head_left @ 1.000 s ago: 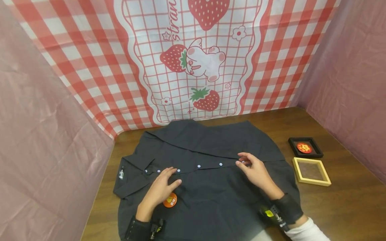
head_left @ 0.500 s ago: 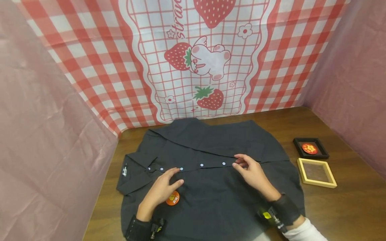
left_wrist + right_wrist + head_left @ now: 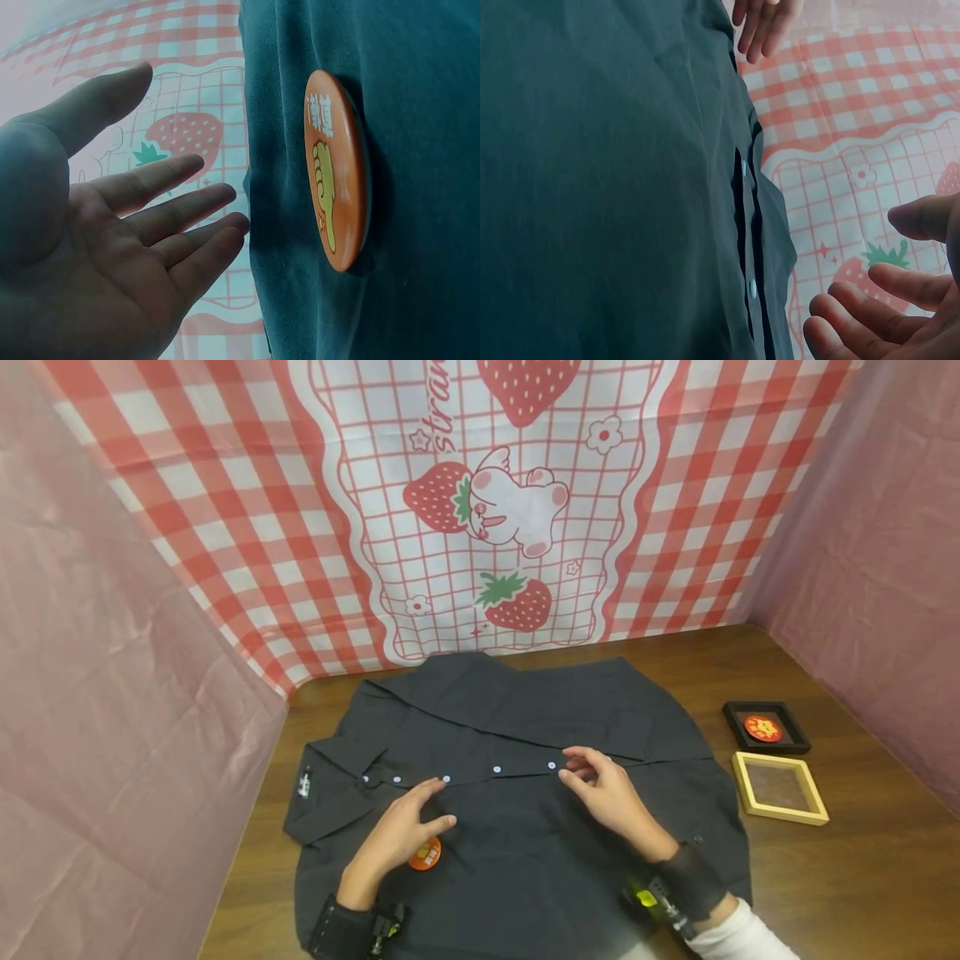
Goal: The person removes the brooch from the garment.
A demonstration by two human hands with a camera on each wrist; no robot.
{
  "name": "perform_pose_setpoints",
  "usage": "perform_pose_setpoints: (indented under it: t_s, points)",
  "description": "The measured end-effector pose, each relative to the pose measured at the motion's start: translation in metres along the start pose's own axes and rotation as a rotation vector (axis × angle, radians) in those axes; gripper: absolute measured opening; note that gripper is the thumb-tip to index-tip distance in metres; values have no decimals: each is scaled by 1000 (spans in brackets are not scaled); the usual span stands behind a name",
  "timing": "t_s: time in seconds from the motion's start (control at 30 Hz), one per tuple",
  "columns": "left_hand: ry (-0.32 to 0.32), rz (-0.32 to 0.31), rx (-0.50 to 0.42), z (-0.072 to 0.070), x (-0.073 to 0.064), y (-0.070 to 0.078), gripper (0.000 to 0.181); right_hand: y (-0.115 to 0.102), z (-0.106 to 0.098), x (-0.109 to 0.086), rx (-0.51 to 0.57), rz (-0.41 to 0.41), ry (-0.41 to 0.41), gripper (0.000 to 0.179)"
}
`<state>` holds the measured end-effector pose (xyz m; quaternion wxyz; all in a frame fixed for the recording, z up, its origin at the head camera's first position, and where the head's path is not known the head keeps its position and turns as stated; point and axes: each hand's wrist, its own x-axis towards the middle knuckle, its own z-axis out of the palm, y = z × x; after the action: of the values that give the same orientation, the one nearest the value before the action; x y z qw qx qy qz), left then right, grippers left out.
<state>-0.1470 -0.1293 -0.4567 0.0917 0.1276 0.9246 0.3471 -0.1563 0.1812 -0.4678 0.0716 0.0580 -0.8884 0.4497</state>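
Brown wooden worktop [image 3: 870, 877]: carrying dark-grey cloth shirt [image 3: 517, 852].
Round orange badge [image 3: 337, 172]: lying atop, fastening unclear.
Left hand [image 3: 399, 831], right hand [image 3: 611, 793]: wide, holding nothing.

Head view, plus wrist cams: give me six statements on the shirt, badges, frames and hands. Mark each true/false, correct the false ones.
1. The dark shirt lies on the wooden table. True.
2. The orange badge rests on the shirt. True.
3. The left hand pinches the orange badge. False: its fingers are extended, and the badge lies apart from them.
4. The right hand has its thumb and forefinger apart. True.
5. A red badge sits in the black frame. True.
6. The pale yellow frame lies on the shirt. False: it lies on the table, beside the black frame.
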Motion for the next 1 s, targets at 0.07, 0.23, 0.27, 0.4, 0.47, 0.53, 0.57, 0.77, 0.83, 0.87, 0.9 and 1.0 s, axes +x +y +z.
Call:
perform_pose_setpoints:
  t_s: [0.07,0.23,0.27,0.4,0.47,0.53,0.57,0.77,0.83,0.87,0.9,1.0]
  points:
    - [-8,-8,0,-1,0,0,60,-2,3,-1,9,-4,-5,34]
    - [-15,-12,3,-1,-2,0,62,-5,9,-4,29,-8,-24,34]
    - [-12,-7,4,0,-2,0,61,-6,10,-4,31,-6,-26,33]
    - [5,11,8,-1,-4,-3,60,-8,14,-5,33,-8,-23,33]
    - [13,15,10,-1,-4,-4,59,-9,16,-5,34,-8,-24,33]
    - [15,10,11,-1,-4,-6,58,-10,18,-6,32,-9,-31,33]
    - [14,7,11,-1,-4,-6,58,-11,18,-7,32,-10,-35,33]
    - [15,2,3,0,-5,-8,57,-16,25,-11,51,-11,-64,32]
    - [26,11,0,-1,-6,-8,55,-18,27,-12,57,-12,-69,32]
    - [33,16,0,-1,-6,-8,55,-18,29,-12,57,-14,-72,31]
    - [39,20,0,-1,-7,-8,54,-19,30,-13,56,-16,-76,32]
    - [56,31,0,-2,-8,-7,52,-22,34,-13,57,-22,-81,31]
